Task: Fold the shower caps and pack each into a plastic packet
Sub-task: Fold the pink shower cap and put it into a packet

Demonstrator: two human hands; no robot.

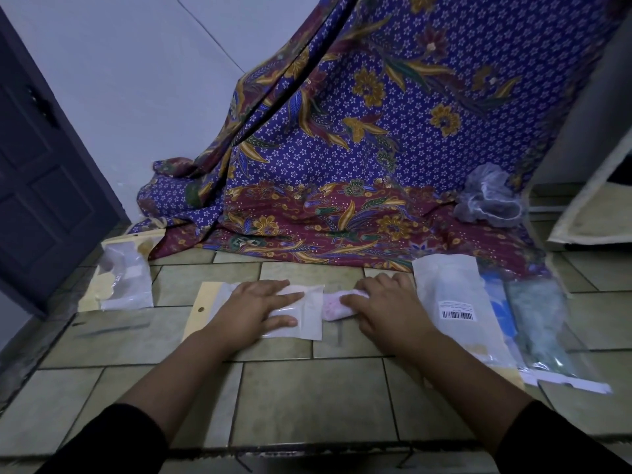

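Here, the left hand [260, 304] lies flat with straight fingers, pressing a glossy clear plastic packet [309, 319] onto the matte tiled floor [307, 398]. At the packet's right edge, the right hand [386, 306] curls its fingers over a folded shower cap [333, 306], a soft pinkish-white wad touching the packet. Beyond the packet spreads a patterned batik cloth [342, 148]. Crinkled translucent loose caps [489, 196] sit far right of the packet.

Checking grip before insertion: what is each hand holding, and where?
Left hand presses the packet flat; right hand grips the folded cap by its right end.
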